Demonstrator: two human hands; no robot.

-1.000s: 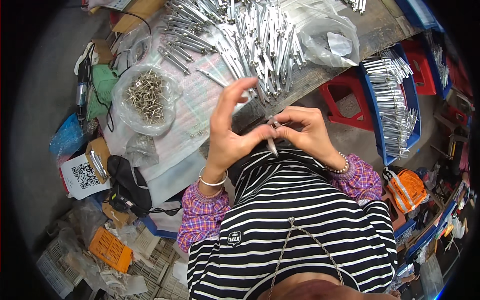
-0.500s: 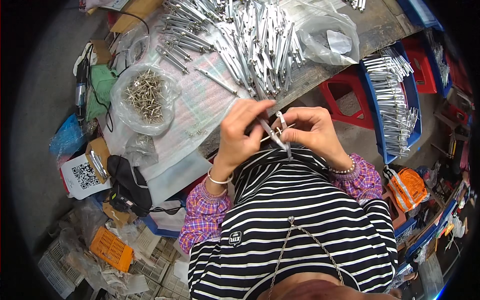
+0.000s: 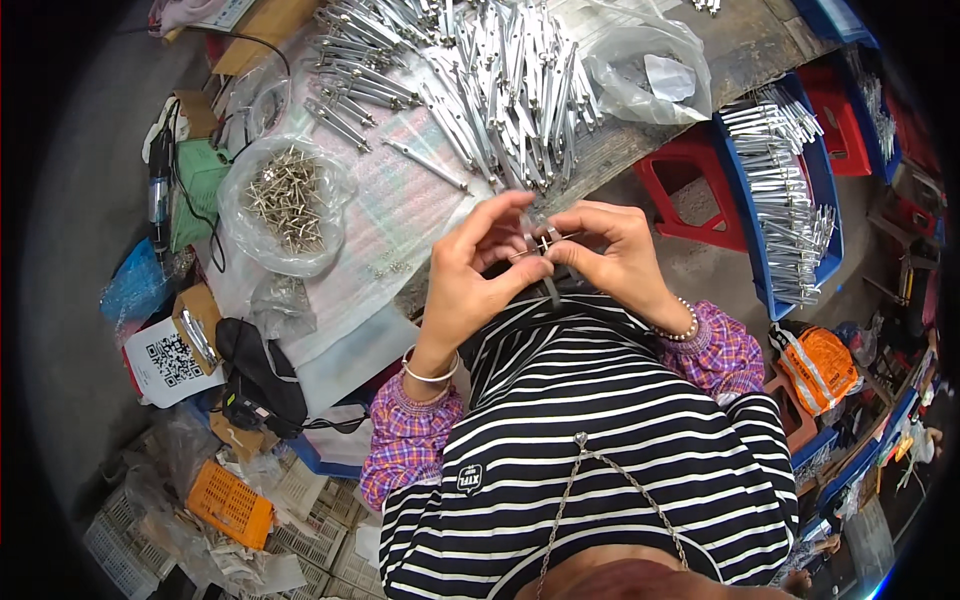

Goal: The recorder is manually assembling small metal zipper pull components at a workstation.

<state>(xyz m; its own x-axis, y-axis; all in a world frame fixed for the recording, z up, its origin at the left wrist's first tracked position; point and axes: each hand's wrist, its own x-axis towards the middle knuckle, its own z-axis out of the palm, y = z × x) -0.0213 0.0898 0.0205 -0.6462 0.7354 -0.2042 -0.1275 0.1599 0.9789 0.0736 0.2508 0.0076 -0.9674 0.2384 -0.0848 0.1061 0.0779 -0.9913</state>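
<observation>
Near the table edge, both hands meet in front of my striped top. My left hand [image 3: 470, 270] pinches a slim silver metal bar [image 3: 553, 292], whose lower end points down toward my lap. Beside it, my right hand [image 3: 620, 255] pinches a small metal piece with a thin pin or screw, pressed close against the bar; fingers partly hide where they meet. Beyond my hands lies a large pile of similar metal bars [image 3: 515, 90]. To the left, a clear plastic bag [image 3: 335, 240] stands open around many screws [image 3: 293, 190].
A clear bag with small parts [image 3: 620, 88] lies at the table's far right. Blue bins hold more metal bars [image 3: 785, 200], next to a red stool [image 3: 690, 195]. At left are an electric screwdriver [image 3: 160, 190], a black pouch [image 3: 258, 375] and an orange basket [image 3: 230, 503].
Both hands have shifted slightly left and drawn closer together. The bar has turned steeper, and the small piece in my right hand now sits against it.
</observation>
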